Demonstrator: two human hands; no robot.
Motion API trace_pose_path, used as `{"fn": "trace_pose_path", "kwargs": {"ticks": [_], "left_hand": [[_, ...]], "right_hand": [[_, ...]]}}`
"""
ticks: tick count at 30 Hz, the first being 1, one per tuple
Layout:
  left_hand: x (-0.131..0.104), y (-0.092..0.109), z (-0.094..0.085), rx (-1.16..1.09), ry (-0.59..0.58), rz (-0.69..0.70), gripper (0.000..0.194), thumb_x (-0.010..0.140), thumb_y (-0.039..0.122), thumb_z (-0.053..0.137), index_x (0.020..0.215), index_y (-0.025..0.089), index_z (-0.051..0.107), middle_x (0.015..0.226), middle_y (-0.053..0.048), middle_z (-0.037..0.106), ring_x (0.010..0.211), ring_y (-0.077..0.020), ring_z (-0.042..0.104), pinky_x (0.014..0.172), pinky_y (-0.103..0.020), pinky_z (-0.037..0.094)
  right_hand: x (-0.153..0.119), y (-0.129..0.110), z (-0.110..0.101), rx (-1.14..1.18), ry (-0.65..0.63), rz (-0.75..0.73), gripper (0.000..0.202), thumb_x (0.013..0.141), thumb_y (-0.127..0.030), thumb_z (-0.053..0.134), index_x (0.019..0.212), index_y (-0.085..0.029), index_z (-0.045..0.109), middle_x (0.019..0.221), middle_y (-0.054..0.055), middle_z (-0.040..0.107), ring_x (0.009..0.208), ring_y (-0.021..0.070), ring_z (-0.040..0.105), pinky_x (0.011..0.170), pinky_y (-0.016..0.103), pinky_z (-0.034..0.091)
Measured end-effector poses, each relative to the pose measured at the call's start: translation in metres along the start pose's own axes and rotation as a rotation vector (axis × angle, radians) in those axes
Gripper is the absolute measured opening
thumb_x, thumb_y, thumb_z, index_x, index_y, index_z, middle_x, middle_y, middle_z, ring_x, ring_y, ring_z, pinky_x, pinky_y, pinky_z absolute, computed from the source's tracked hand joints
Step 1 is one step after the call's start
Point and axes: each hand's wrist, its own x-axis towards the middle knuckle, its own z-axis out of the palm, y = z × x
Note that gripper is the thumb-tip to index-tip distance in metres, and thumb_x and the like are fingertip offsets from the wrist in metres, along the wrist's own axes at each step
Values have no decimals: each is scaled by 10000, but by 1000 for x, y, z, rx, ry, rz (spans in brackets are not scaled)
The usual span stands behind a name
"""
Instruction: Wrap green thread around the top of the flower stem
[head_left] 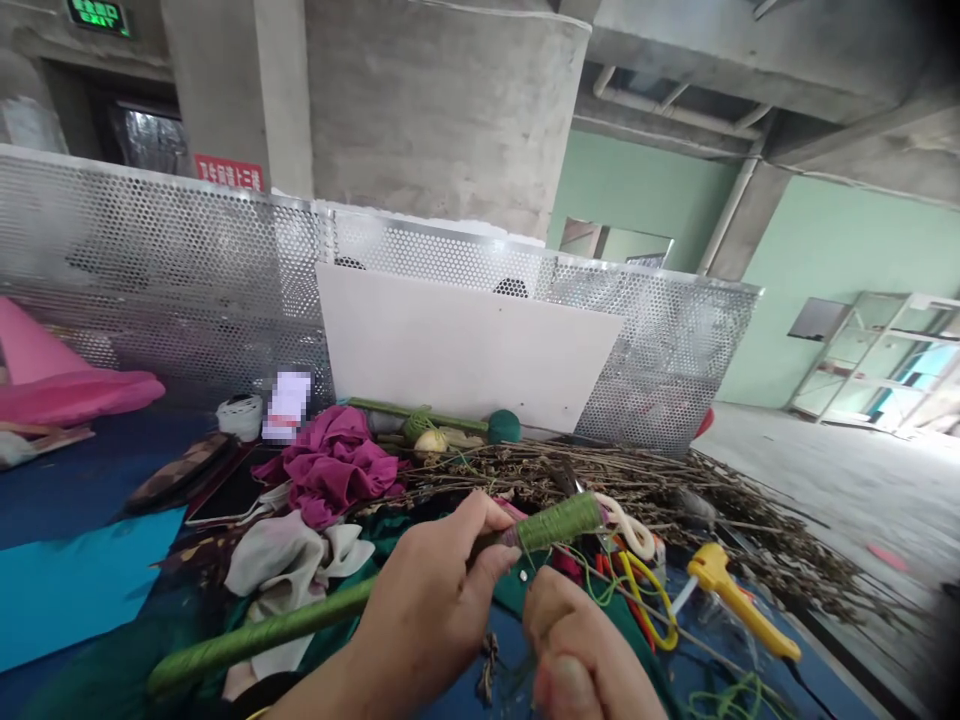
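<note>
A long stick (281, 628) wrapped in green thread slants across the front of the table. My left hand (427, 590) is closed around it, thumb and fingers just below its upper end. That end carries a thicker winding of green thread (561, 520), with purplish bands at its edges and a cream cord loop (634, 530) at its tip. Just below and right of the winding, my right hand (581, 645) is curled into a fist; what it grips, if anything, is hidden. Loose green strands (607, 590) hang beside the stick near yellow and orange scissor-like handles (664, 620).
A yellow glue gun (742, 605) lies at right with its cable. Dried stalks (750, 500) spread behind the hands. Magenta cloth (337, 465), pale fabric (277, 560), a blue sheet (82, 590) and a lit phone (287, 405) are at left. A perforated metal screen (172, 290) stands behind.
</note>
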Motion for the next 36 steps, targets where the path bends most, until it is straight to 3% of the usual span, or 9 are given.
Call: {"fn": "trace_pose_path", "kwargs": {"ticks": [6, 11, 15, 18, 21, 24, 28, 31, 36], "left_hand": [[3, 3, -14, -114, 12, -18, 95, 875, 241, 488, 850, 193, 567, 758, 9, 648, 699, -160, 582, 620, -251, 401], [5, 3, -20, -282, -43, -66, 143, 875, 285, 493, 836, 170, 567, 730, -12, 642, 694, -164, 587, 616, -256, 425], [5, 4, -24, -412, -90, -85, 115, 866, 263, 512, 829, 167, 563, 704, -2, 615, 690, -153, 575, 650, -259, 438], [4, 5, -26, -446, -134, -102, 118, 866, 258, 521, 815, 166, 575, 715, -4, 612, 678, -145, 559, 637, -256, 425], [5, 5, -24, -472, -194, -136, 102, 854, 248, 538, 805, 166, 574, 688, 10, 594, 639, -128, 529, 622, -253, 410], [6, 6, -18, -506, -236, -155, 60, 840, 213, 544, 804, 166, 546, 666, 31, 555, 637, -118, 511, 625, -246, 400], [8, 4, -13, -502, -247, -145, 33, 839, 182, 535, 812, 170, 520, 687, 31, 570, 660, -118, 518, 630, -245, 393], [9, 1, -13, -474, -234, -143, 38, 863, 205, 527, 842, 175, 519, 695, 24, 586, 681, -132, 537, 650, -259, 402], [11, -2, -15, -448, -177, -125, 73, 887, 238, 522, 845, 180, 530, 734, 9, 597, 714, -146, 561, 683, -276, 426]], "right_hand": [[9, 0, 13, 448, 121, 95, 337, 959, -298, 439, 643, -214, 524, 555, -20, 384, 532, 147, 444, 503, 281, 326], [13, -4, 10, 645, 149, 422, 369, 915, -361, 478, 579, -212, 447, 544, -32, 344, 506, 130, 415, 476, 255, 344], [26, -3, 3, 804, 198, 691, 444, 867, -416, 533, 542, -219, 304, 517, -73, 219, 427, 96, 238, 355, 193, 282], [35, 2, -1, 963, 210, 842, 483, 771, -374, 648, 548, -227, 244, 499, -104, 165, 406, 66, 99, 294, 150, 169], [40, 12, -3, 1135, 158, 998, 438, 694, -260, 724, 575, -217, 305, 478, -134, 198, 392, 30, 72, 298, 114, 151], [44, 24, -8, 1294, 99, 1167, 370, 702, -140, 705, 609, -201, 352, 451, -152, 242, 353, 3, 125, 306, 100, 134], [50, 35, -17, 1462, 63, 1289, 348, 766, -150, 659, 602, -192, 355, 474, -130, 367, 312, -15, 251, 292, 104, 127], [53, 38, -20, 1431, 136, 1319, 283, 803, -162, 636, 623, -181, 419, 499, -102, 456, 324, 1, 375, 265, 84, 174], [53, 36, -16, 1250, 300, 1317, 198, 816, -131, 653, 678, -177, 519, 558, -58, 609, 476, 50, 591, 421, 99, 486]]}}
